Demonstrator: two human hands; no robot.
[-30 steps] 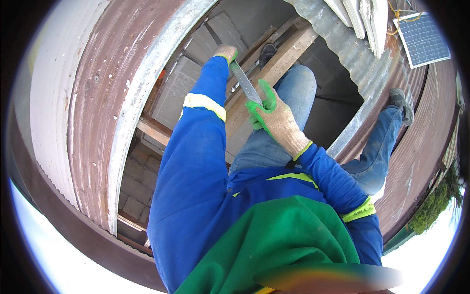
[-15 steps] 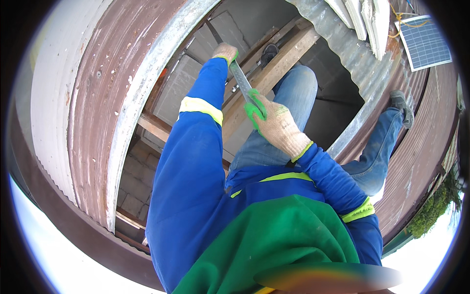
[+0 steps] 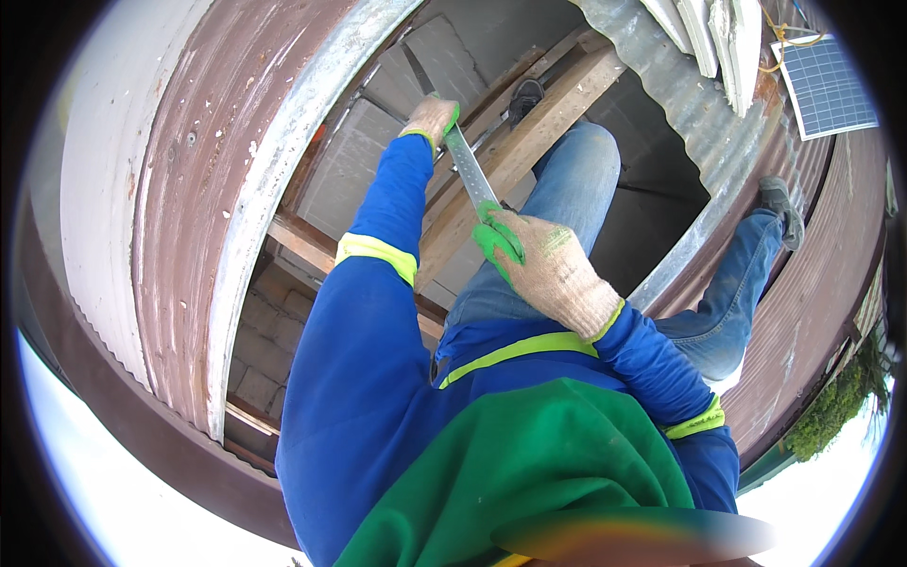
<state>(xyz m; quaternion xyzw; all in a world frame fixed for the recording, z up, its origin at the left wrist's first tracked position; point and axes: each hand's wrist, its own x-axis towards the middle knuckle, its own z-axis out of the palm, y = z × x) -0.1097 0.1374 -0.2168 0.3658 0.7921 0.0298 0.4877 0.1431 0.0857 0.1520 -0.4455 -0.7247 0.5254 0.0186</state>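
Note:
A long, narrow grey metal strip with small holes (image 3: 469, 164) slants across the roof opening. My left hand (image 3: 432, 117), in a cream glove with green fingers, is closed round it partway along. Beyond that hand the strip's dark far end reaches further into the opening. My right hand (image 3: 548, 255), gloved the same way, grips the near end. Its fingers hide the tip of the strip. The strip passes above a wooden beam (image 3: 543, 128) and to the left of my bent knee in jeans (image 3: 567, 189).
Corrugated brown roofing (image 3: 217, 104) edges the opening on the left. A jagged galvanised sheet (image 3: 652, 57) bounds it at the upper right, with white broken boards (image 3: 723, 52) on top. A small solar panel (image 3: 829, 85) lies beyond. Below are grey ceiling boards (image 3: 354, 156) and a wooden crosspiece (image 3: 302, 242).
Both hands still hold the metal strip. My left hand has shifted slightly left and down, while my right has moved a little down. More of the strip shows between them.

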